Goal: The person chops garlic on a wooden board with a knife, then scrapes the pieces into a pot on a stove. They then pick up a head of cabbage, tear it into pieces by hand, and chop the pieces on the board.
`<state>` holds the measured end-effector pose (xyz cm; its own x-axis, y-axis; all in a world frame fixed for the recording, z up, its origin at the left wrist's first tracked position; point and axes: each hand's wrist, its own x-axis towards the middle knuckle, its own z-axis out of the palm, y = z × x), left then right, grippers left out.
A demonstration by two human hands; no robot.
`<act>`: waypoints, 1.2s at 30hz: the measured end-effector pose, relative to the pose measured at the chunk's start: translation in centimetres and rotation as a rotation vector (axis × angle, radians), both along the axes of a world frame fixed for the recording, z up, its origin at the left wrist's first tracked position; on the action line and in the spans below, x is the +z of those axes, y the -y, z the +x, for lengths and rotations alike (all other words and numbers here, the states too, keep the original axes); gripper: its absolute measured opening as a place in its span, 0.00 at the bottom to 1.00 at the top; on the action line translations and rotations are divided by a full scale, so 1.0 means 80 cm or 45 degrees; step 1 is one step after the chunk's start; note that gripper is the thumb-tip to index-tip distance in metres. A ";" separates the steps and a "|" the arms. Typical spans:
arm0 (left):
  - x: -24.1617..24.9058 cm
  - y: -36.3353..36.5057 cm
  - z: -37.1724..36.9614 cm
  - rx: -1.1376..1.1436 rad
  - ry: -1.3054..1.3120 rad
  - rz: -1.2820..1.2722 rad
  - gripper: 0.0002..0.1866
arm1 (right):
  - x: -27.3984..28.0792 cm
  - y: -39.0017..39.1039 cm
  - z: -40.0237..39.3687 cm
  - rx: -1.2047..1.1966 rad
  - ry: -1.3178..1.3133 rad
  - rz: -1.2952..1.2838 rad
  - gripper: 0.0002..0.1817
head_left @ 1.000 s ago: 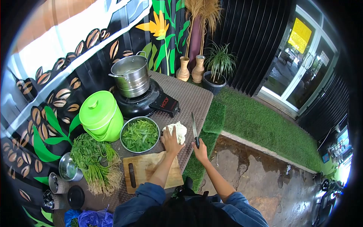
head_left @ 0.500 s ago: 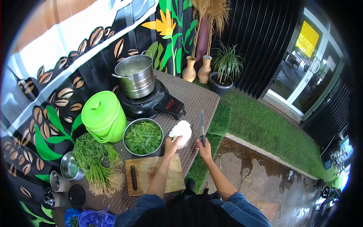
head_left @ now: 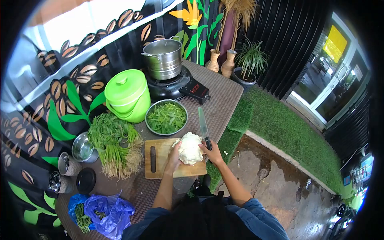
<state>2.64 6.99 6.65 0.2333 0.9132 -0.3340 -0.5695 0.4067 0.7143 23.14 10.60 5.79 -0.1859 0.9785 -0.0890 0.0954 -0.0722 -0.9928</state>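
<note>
1. Gripping the black-handled kitchen knife (head_left: 203, 124) is my right hand (head_left: 213, 153), closed on the handle with the blade pointing up and away from me. Its fingers also meet the right side of the lumpy white cauliflower head (head_left: 189, 149).
2. My left hand (head_left: 173, 161) is curved around the cauliflower's left side, so I've got it between both hands. It's over the light wooden cutting board (head_left: 162, 148); honestly can't tell if it's touching the wood.
3. Just beyond the board I see a round metal bowl (head_left: 166, 134) of loose green leaves (head_left: 166, 117).
4. Behind that, a big silver pot (head_left: 163, 64) sits on a black stove (head_left: 193, 89), with a lime-green lidded bucket (head_left: 127, 96) to the left.
5. A rooty bunch of greens (head_left: 116, 146) lies left of the board on the brown textured desk (head_left: 220, 90).
</note>
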 end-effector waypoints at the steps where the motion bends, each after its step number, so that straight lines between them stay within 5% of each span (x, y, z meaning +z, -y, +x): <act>1: -0.018 0.000 -0.013 0.043 -0.222 0.016 0.36 | -0.002 0.012 -0.009 0.011 -0.001 -0.003 0.27; 5: -0.039 0.026 -0.039 0.343 -0.961 0.211 0.32 | -0.004 0.048 -0.043 -0.065 0.050 0.065 0.29; 12: -0.058 0.043 -0.049 0.549 -0.988 0.363 0.30 | -0.015 0.075 -0.064 -0.101 0.396 0.218 0.22; 14: -0.036 0.051 -0.055 0.338 -1.373 0.436 0.32 | -0.011 0.080 -0.066 -0.112 0.480 0.278 0.21; 18: -0.013 0.057 -0.062 0.214 -1.461 0.380 0.33 | -0.005 0.091 -0.066 -0.169 0.601 0.426 0.21; 20: 0.004 0.065 -0.047 0.550 -1.781 0.520 0.26 | -0.018 0.090 -0.062 -0.183 0.581 0.441 0.20; 23: -0.015 0.056 -0.041 0.712 -1.484 0.696 0.21 | -0.037 0.085 -0.053 -0.282 0.635 0.650 0.20; 32: -0.009 0.066 -0.024 0.823 -1.572 0.966 0.12 | -0.035 0.077 -0.049 -0.187 0.924 0.245 0.21; 36: -0.010 0.058 -0.021 0.831 -1.538 0.886 0.13 | -0.040 0.082 -0.057 -0.184 1.010 0.339 0.20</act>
